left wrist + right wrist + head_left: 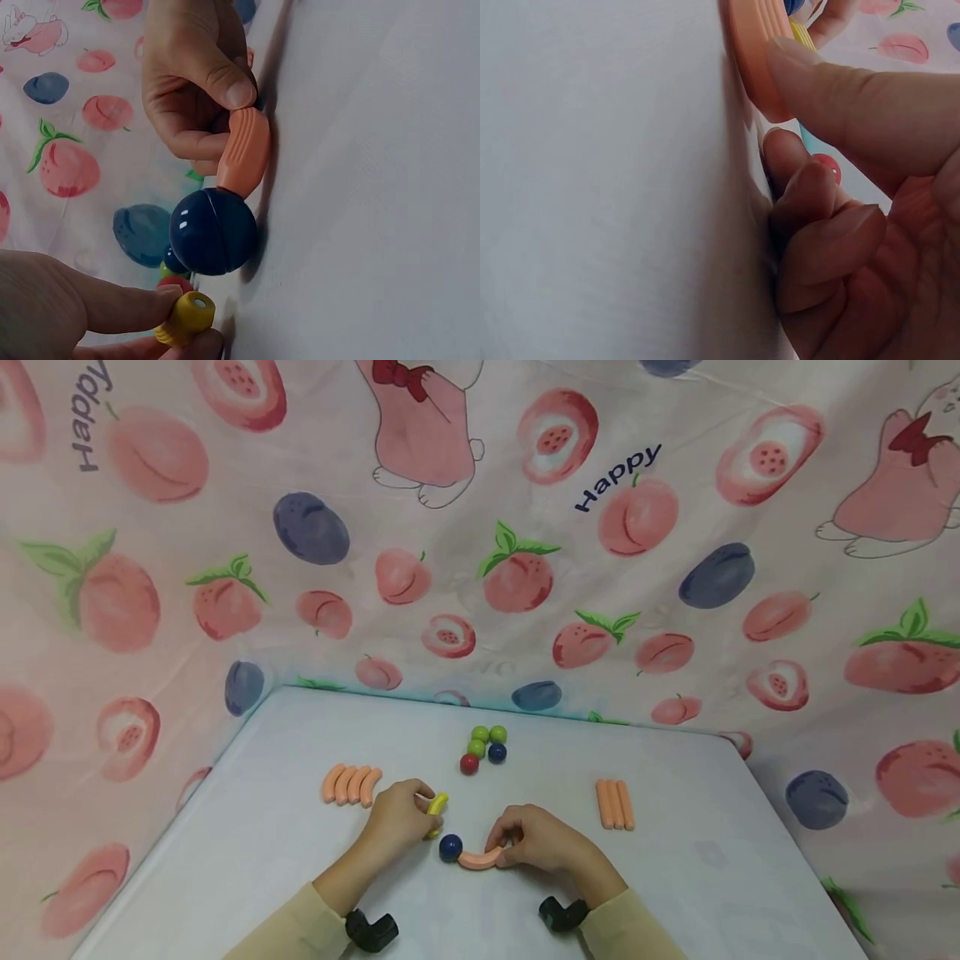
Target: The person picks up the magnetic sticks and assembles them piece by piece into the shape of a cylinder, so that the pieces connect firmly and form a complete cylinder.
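- Near the middle of the white table (690,877): blue ball (451,848), one end of a curved orange stick (474,862) touching its right side.
- My right hand (543,841) pinches that stick at its right end, thumb on top.
- My left hand (396,818) grasps a yellow stick (440,802) between thumb and fingers, just beside the ball, apart from it.
- Far side, middle: three green balls (480,735), a red ball (469,764) and a second blue ball (497,752), clustered.
- Left: four curved orange pieces (354,784) in a row.
- Right: three straight orange sticks (615,804), side by side.
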`<state>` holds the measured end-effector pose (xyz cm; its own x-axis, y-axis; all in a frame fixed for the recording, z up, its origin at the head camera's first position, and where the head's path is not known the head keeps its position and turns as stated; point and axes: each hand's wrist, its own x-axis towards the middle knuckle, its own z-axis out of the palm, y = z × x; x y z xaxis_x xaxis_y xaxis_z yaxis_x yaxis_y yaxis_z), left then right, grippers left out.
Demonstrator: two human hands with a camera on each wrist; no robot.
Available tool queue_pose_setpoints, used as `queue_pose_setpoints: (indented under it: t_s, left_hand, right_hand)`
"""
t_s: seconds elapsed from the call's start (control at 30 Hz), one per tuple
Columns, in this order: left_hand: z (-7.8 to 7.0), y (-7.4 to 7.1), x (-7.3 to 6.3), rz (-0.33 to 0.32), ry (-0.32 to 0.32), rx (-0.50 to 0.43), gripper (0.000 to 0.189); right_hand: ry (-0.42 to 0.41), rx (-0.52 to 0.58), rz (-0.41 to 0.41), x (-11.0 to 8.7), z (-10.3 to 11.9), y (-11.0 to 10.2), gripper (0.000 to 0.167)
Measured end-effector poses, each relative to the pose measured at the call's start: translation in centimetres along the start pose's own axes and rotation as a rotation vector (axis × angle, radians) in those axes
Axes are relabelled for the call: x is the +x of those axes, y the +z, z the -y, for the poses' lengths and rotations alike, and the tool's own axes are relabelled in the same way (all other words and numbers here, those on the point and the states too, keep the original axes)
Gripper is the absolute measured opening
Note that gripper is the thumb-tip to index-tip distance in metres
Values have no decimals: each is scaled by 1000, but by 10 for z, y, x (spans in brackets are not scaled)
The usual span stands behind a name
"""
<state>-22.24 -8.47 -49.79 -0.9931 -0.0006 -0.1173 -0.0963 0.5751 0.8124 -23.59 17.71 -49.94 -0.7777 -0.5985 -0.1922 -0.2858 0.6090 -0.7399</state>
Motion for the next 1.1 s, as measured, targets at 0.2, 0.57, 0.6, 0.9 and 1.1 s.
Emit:
queue_pose_setpoints:
  t_s: [0.2,0.57,0.6,0.9,1.1]
  left_hand:
    - [-2,3,-1,18,-17,-17,38]
    - [-2,3,-2,64,-41,-55,34]
    - [-3,3,-3,67,-42,-59,31]
    - [-4,4,-2,90,-33,-112,21]
    - [-1,4,1,101,-49,-116,21]
  right_hand:
    - [-7,9,-5,0,0,0,17]
    - [-13,-7,0,0,1,1,17]
    - [-7,-11,1,0,1,2,18]
    - [43,-45,8,0,3,0,21]
    - [43,53,54,7,0,-5,19]
